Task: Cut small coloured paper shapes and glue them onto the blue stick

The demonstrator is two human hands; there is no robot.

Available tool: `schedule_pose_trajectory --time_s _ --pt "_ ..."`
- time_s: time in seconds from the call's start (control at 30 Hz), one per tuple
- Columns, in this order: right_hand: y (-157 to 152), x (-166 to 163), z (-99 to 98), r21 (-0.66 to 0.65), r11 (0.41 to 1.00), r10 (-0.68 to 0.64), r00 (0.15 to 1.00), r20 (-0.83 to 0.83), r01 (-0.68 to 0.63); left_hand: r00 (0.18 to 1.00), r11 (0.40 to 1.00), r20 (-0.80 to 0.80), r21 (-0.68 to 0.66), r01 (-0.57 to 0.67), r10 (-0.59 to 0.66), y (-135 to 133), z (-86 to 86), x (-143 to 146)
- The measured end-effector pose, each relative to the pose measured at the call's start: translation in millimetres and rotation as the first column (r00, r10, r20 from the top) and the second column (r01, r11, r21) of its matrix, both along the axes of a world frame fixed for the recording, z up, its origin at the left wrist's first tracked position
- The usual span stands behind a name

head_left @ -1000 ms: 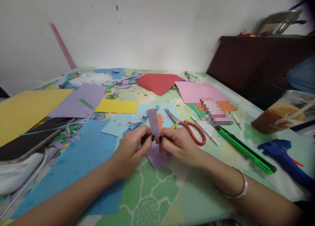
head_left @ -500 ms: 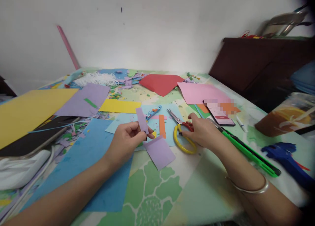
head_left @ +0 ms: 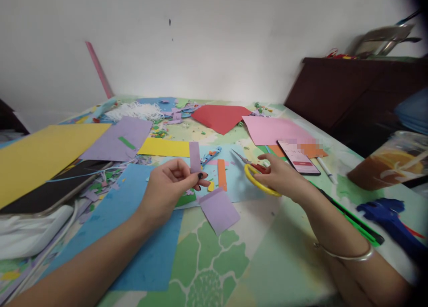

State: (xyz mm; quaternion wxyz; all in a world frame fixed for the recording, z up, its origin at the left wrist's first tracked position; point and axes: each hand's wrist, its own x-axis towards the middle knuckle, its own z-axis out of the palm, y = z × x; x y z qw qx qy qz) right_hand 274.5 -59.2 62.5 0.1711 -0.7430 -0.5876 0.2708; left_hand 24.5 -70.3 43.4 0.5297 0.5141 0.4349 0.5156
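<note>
- while the left hand (head_left: 165,182) pinches a purple paper strip (head_left: 194,155) upright between thumb and fingers, the right hand (head_left: 284,175) curls loosely about the red and yellow handles of a pair of scissors (head_left: 257,166), their blades pointing far and left.
- right of the held strip, an orange paper strip (head_left: 222,175) lies on a light blue sheet (head_left: 236,187).
- a purple paper piece (head_left: 220,212) overlaps that sheet's near edge.
- to the right lie a smartphone (head_left: 300,159) and a green utility knife (head_left: 359,224).
- red paper (head_left: 220,117) lies far off, left of a pink sheet (head_left: 274,129).
</note>
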Motion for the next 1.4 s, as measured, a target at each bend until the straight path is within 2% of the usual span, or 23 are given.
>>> schedule_pose_trajectory --time_s 0.1,0.2,0.27,0.3,0.4,0.53,0.6,0.7,0.8,0.9,1.4 --pt "-3 1 4.4 0.077 0.997 0.029 0.954 -0.299 -0.007 0.995 1.000 0.097 -0.024 -0.002 0.005 2 2.1 -2" --pt "-8 -2 6.1 0.173 0.976 0.210 0.763 -0.612 -0.130 0.994 0.999 0.104 -0.030 -0.018 0.021 4 2.3 -4" --pt "-11 -5 4.1 0.233 0.948 0.317 0.654 -0.687 -0.215 0.994 0.999 0.108 -0.031 -0.017 0.020 5 1.1 -6" --pt "-12 -6 2.5 0.246 0.937 0.348 0.632 -0.692 -0.247 0.993 0.999 0.119 -0.037 -0.019 0.023 6 0.6 -7" --pt "-15 -12 -2.1 0.221 0.924 0.377 0.641 -0.668 -0.314 0.986 0.996 0.157 -0.076 -0.035 0.047 7 -0.1 -9" --pt "-21 -18 -1.6 0.204 0.878 0.450 0.599 -0.662 -0.434 0.985 0.996 0.170 -0.082 -0.023 0.037 7 0.3 -10" --pt "-24 -19 1.1 0.160 0.868 0.463 0.648 -0.605 -0.470 0.986 0.999 0.165 -0.033 0.005 0.001 8 -0.2 -10" --pt "-26 -20 4.5 0.068 0.872 0.461 0.768 -0.444 -0.485 0.991 0.999 0.129 0.030 0.021 -0.025 8 -0.1 -10" --pt "-27 -22 5.0 0.064 0.863 0.489 0.797 -0.354 -0.501 0.993 0.999 0.116 0.043 -0.005 0.000 5 2.3 -9" --pt "-27 -25 4.1 0.077 0.850 0.511 0.780 -0.362 -0.521 0.993 0.999 0.116 0.043 0.018 -0.022 2 5.4 -8" --pt "-29 -29 1.4 0.046 0.867 0.469 0.780 -0.414 -0.497 0.997 0.999 0.064 0.043 0.032 -0.035 -1 3.0 -5"
